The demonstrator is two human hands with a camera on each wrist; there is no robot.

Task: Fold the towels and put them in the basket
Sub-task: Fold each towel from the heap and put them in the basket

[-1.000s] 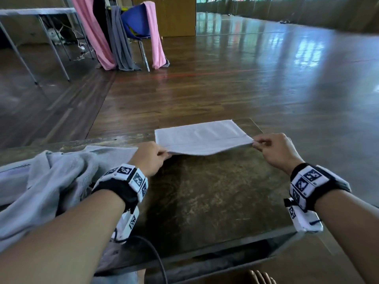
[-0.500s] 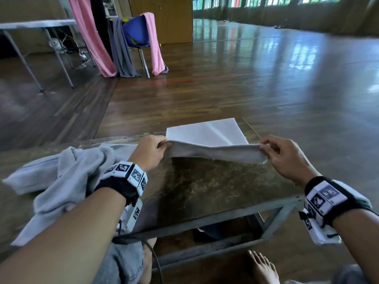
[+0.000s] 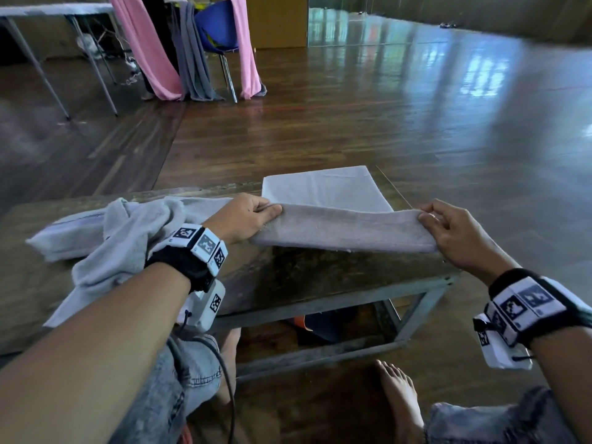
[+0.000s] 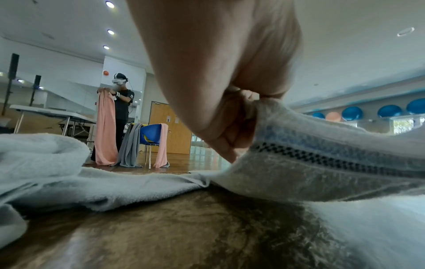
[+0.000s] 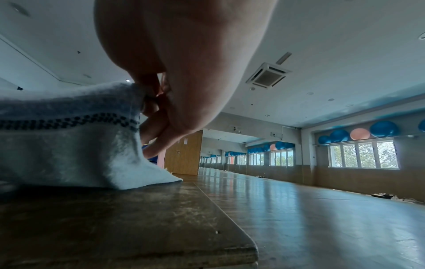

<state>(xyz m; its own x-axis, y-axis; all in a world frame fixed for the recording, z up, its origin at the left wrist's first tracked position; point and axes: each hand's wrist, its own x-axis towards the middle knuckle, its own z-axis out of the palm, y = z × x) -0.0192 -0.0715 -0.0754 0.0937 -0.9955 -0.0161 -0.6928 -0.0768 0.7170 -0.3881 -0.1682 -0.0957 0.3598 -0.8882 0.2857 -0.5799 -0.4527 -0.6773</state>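
Note:
A pale grey towel (image 3: 323,193) lies half folded on the far right part of the dark table (image 3: 307,277). My left hand (image 3: 246,216) pinches the near left corner of the towel and my right hand (image 3: 448,225) pinches the near right corner. Between them the near edge (image 3: 346,232) is lifted off the table. The wrist views show that edge close up, with a dark checked stripe (image 4: 322,152) (image 5: 69,120), held at my left fingers (image 4: 236,116) and my right fingers (image 5: 151,102). No basket is in view.
A crumpled grey towel (image 3: 105,245) lies heaped on the table's left side, by my left forearm. A blue chair (image 3: 217,30) draped with pink and grey towels stands on the wooden floor beyond, with a person (image 4: 122,102) holding a pink towel there. My bare foot (image 3: 400,398) is under the table.
Both hands have lifted the towel's near edge off the table and carried it up and slightly away from me, so its underside now shows. The head view has tilted down.

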